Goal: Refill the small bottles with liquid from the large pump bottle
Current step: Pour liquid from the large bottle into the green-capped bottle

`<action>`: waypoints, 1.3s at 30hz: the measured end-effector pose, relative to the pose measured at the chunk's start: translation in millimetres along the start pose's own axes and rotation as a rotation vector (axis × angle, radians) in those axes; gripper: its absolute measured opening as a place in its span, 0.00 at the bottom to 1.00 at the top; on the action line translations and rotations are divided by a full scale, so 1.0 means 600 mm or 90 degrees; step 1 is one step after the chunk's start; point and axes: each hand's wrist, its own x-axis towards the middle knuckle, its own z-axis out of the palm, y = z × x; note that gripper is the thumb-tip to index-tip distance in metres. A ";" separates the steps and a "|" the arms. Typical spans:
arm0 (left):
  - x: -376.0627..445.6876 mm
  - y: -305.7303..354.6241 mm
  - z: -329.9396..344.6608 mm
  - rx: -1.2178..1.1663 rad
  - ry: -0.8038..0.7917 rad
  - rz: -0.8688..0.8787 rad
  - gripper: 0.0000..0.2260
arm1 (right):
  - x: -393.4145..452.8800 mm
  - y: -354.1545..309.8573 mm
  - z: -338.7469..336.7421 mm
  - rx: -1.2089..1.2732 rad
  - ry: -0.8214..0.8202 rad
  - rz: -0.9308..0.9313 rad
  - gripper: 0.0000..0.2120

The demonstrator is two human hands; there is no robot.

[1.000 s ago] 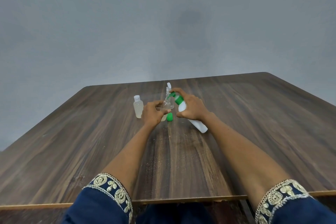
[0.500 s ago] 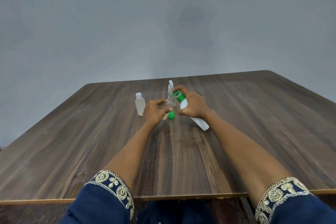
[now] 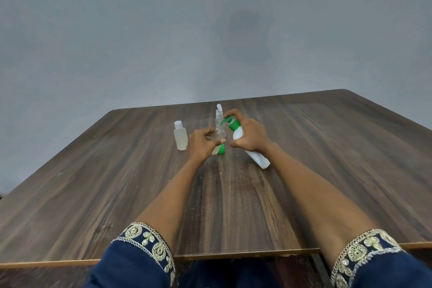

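Observation:
My right hand (image 3: 249, 136) grips a white pump bottle (image 3: 256, 156) with a green pump head (image 3: 231, 123), tilted to the left. Its spout points at a small clear bottle (image 3: 216, 148) that my left hand (image 3: 201, 144) holds; my fingers hide most of that bottle. A green cap (image 3: 221, 148) sits on the table right beside it. Behind stands a clear spray bottle (image 3: 219, 121). Another small capped bottle (image 3: 180, 135) with pale liquid stands upright to the left of my left hand.
All of this sits on a dark wooden table (image 3: 117, 182), towards its far middle. A plain grey wall rises behind the table. My forearms and blue embroidered sleeves (image 3: 140, 255) cross the near edge.
The view has shifted slightly; both hands keep their grips at the same spot, with the pump bottle still tilted over the small bottle.

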 end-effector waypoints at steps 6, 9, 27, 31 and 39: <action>0.002 0.004 0.006 -0.003 0.009 0.012 0.22 | 0.000 0.004 -0.002 0.017 0.009 -0.003 0.33; 0.002 0.001 0.003 -0.020 0.019 0.004 0.20 | 0.003 0.008 -0.003 0.002 -0.047 -0.035 0.33; -0.003 0.005 0.003 -0.034 0.022 0.001 0.22 | 0.040 -0.016 -0.004 0.123 -0.035 0.339 0.47; -0.008 -0.006 0.000 -0.032 0.024 0.001 0.22 | 0.038 -0.021 -0.004 0.033 -0.060 0.322 0.44; -0.010 -0.007 -0.001 -0.016 0.020 -0.004 0.21 | 0.039 -0.015 0.002 -0.039 -0.066 0.244 0.37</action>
